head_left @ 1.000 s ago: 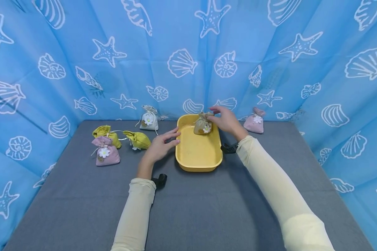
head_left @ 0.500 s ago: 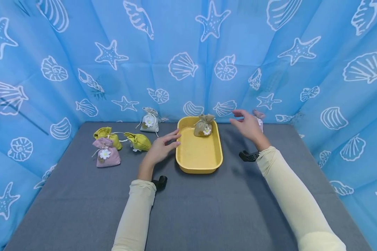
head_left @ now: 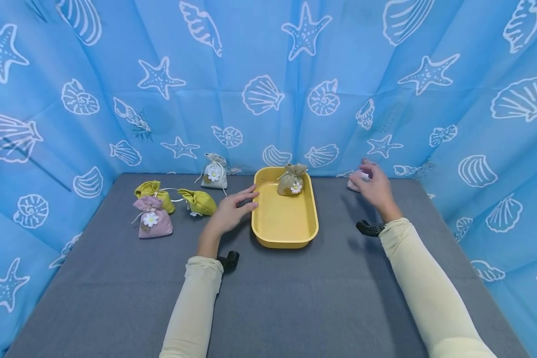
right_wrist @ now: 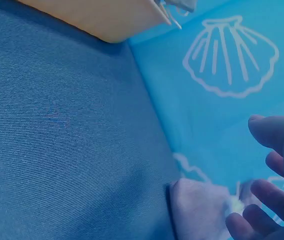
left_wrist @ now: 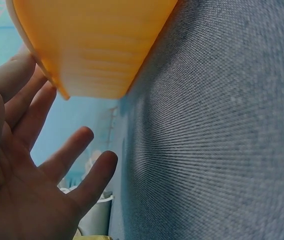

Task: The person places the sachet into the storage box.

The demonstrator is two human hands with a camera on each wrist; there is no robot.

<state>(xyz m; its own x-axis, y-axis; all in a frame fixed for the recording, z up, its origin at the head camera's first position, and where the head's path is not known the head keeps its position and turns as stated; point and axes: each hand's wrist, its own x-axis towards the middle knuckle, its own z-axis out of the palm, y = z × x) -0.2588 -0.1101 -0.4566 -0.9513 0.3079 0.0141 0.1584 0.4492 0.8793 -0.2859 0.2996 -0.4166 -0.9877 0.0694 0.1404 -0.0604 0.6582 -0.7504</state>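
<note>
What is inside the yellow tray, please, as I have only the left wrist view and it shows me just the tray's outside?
Observer: The head view shows one beige pouch at the far end inside the yellow tray.
Operator: Thank you; could you also tell me where the right hand is, since it is out of my view?
Observer: It is at the pink pouch to the right of the tray, near the curtain, though I cannot tell whether it touches that pouch.
</note>
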